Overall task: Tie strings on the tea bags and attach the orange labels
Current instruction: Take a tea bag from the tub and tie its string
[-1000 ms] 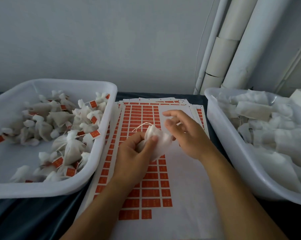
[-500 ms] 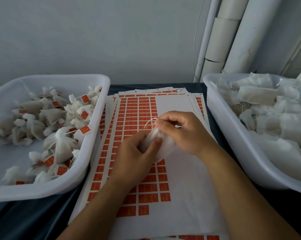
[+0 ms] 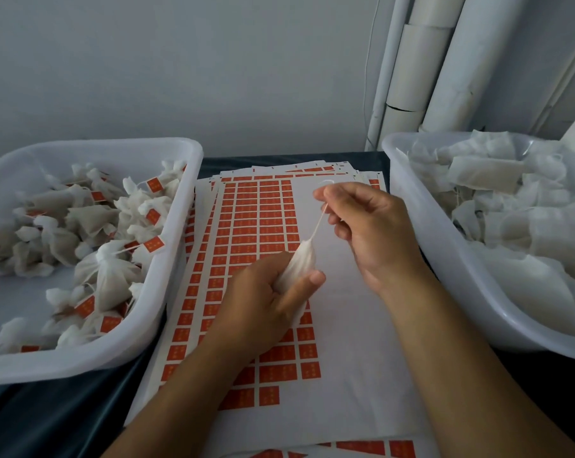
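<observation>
Above the white sheet of orange labels (image 3: 246,226), your left hand (image 3: 266,299) gripped the white gauze tea bag (image 3: 299,262); your right hand (image 3: 372,226) pinched its thin white string (image 3: 318,224) taut

From my feed, a plain pale grey wall (image 3: 180,67) fills the back. At its right stand white cylindrical pipes (image 3: 418,61), upright and bundled close, with a thin cable (image 3: 369,61) hanging beside them. The table (image 3: 58,421) has a dark, slightly glossy covering, perhaps cloth. Light looks soft and even
</observation>
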